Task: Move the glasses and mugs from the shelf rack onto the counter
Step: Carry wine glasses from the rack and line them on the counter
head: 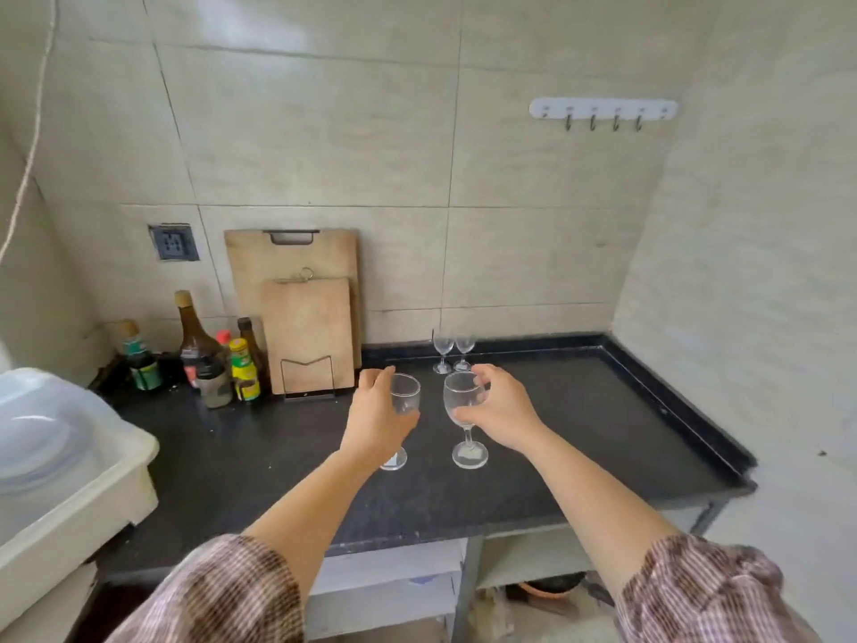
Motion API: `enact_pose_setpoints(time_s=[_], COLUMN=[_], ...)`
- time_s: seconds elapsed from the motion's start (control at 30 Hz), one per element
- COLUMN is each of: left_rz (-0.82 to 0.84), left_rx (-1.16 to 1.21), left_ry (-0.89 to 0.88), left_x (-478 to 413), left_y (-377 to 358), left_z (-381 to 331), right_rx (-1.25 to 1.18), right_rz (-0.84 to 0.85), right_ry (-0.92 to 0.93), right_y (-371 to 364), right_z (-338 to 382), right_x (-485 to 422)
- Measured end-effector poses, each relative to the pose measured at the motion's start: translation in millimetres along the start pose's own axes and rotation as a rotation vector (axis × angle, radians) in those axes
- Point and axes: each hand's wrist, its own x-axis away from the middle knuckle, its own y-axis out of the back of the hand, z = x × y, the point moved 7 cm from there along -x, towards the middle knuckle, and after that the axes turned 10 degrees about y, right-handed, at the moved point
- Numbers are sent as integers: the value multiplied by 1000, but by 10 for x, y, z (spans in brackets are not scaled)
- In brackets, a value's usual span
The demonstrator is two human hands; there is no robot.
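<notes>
Left hand (378, 413) gripping stemmed glass (407, 394), right hand (498, 406) gripping second glass (459, 393), bases seemingly on counter (603, 433)

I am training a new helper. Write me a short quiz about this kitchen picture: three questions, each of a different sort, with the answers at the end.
1. True or false: the left hand holds the left wine glass by its bowl, and the right hand holds the right wine glass by its bowl.
2. Choose one: where do the two small wine glasses stand? A) upright at the back of the counter; B) upright at its front edge; C) on their sides in its middle.
3. Short answer: how many wine glasses are in view in all?

Key: 1 true; 2 A; 3 four.
</notes>
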Motion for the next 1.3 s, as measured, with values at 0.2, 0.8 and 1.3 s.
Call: enact_pose_setpoints(time_s=[0.2,0.8,1.3], left_rz=[118,272,231], left_rx=[-5,-41,-389], left_ry=[-26,167,1], left_x=[-576,-2946,-4067], left_y=[-794,-3255,-4155], left_z=[-276,-708,-542], right_rx=[47,58,101], right_rz=[-22,133,212], right_ry=[-97,-189,-139], right_y=[282,649,290], right_z=[-721,-3175,-4248], right_x=[-505,-2947,-4090])
